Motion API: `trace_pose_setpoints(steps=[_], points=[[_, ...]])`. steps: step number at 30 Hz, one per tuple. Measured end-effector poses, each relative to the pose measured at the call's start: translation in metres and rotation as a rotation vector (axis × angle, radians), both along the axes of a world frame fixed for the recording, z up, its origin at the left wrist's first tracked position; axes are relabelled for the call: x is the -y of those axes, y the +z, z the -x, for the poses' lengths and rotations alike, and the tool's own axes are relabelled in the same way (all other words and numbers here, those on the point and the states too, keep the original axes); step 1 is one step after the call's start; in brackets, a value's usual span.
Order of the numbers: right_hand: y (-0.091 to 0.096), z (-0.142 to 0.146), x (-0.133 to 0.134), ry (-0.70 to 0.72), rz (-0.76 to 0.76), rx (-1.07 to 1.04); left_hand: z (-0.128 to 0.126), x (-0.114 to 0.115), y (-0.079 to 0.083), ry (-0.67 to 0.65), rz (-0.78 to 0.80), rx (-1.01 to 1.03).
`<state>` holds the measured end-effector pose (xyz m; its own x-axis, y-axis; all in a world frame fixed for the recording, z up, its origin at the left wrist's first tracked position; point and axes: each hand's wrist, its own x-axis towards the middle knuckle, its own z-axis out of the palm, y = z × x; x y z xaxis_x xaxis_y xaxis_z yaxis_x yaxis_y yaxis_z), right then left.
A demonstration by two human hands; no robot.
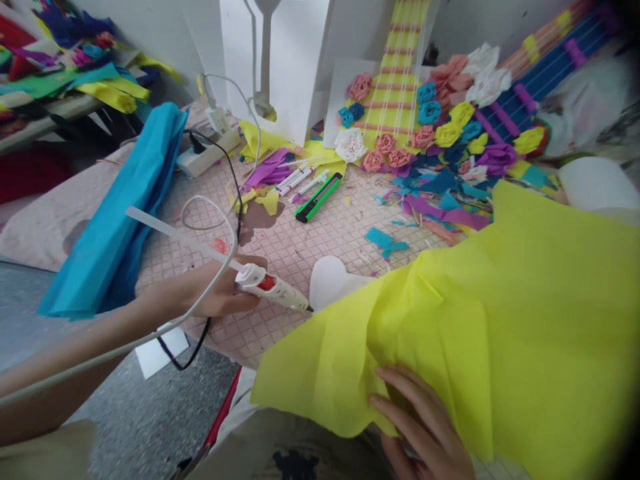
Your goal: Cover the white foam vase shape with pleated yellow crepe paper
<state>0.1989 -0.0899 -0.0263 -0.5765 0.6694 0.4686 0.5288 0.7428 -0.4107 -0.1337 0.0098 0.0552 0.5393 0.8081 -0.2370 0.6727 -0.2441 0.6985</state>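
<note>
My left hand (pixel 233 287) is wrapped round a white hot glue gun (pixel 273 285), with a long glue stick (pixel 173 230) jutting out of its rear. The gun's dark nozzle points right, close to the edge of a sheet of yellow crepe paper (pixel 450 313). Beneath that sheet lies a white rounded cutout (pixel 330 280), mostly covered. At the sheet's near edge is my right hand (pixel 425 423), its fingers on top of the paper and its thumb side by the lower edge. The fingers hold the paper there; part of the grip is hidden.
A green cutter (pixel 319 198) and white markers (pixel 296 179) lie on the quilted tablecloth (pixel 280 247). Folded blue crepe paper (pixel 120 213) is at left near a power strip (pixel 207 153). The glue gun's white cord (pixel 150 337) crosses my forearm. Flower-decorated paper guitars (pixel 395 87) stand behind scraps.
</note>
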Motion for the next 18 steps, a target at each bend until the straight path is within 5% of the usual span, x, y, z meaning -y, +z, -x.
trace_pose_setpoints(steps=[18], points=[[0.0002, 0.0009, 0.0007, -0.015, 0.007, 0.000, -0.0012, 0.0007, 0.0004, 0.076, -0.002, -0.117]])
